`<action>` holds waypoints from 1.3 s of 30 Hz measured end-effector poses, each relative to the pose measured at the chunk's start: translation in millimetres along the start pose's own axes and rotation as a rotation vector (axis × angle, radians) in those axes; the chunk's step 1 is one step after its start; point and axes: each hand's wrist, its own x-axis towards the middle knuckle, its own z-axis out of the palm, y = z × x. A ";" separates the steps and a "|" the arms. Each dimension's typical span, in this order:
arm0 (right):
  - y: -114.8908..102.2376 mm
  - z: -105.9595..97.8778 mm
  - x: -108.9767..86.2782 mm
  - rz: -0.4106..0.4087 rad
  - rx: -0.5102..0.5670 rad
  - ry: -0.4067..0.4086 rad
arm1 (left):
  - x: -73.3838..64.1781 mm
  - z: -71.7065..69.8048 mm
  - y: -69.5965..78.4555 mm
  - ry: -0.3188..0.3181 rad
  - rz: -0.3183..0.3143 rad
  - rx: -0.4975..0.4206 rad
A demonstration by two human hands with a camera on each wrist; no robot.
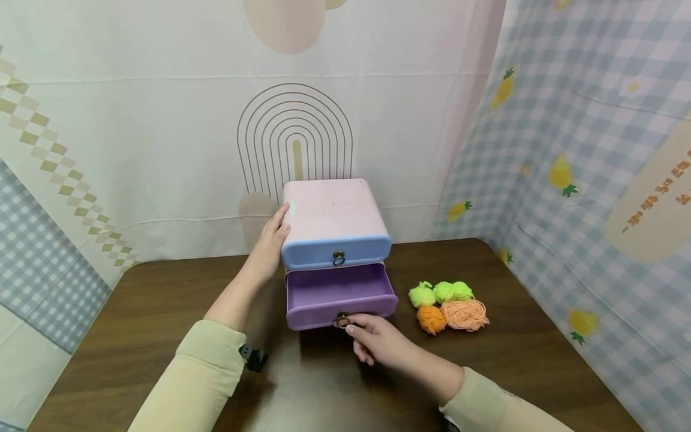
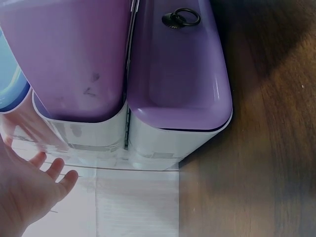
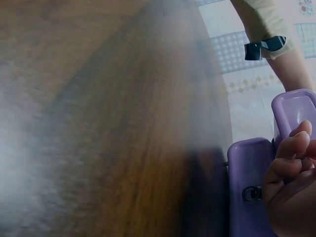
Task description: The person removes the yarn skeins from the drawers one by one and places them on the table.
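Note:
A small drawer chest with a pink top [image 1: 330,207] stands on the table, its blue upper drawer [image 1: 309,254] closed. Below that, a purple drawer [image 1: 313,315] is pulled out, its inside bare. The left wrist view shows a further purple drawer [image 2: 180,69] at the bottom, closed. My left hand [image 1: 268,247] rests against the chest's upper left side, fingers extended. With thumb and forefinger, my right hand [image 1: 380,341] pinches the ring pull [image 1: 342,321] on the pulled-out drawer's front; the other fingers are curled beneath. In the right wrist view, that hand [image 3: 296,192] partly hides the drawers.
Right of the chest lie several yarn balls: bright green ones [image 1: 421,294], an orange one [image 1: 431,319] and a peach skein [image 1: 466,315]. The brown wooden table [image 1: 178,312] meets a cloth-covered wall [image 1: 178,156] right behind the chest.

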 end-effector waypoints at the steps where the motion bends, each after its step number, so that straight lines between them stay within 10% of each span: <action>1: 0.6 -0.4 2.0 0.001 0.000 0.008 | -0.1 0.1 0.4 0.000 0.001 0.001; 20: 0.5 -12.3 61.9 0.064 0.073 0.104 | 1.0 -0.7 -1.2 -0.013 -0.011 0.010; 39: 6.4 -16.0 56.3 0.078 0.074 0.092 | -0.8 -1.1 -0.1 -0.023 -0.027 0.002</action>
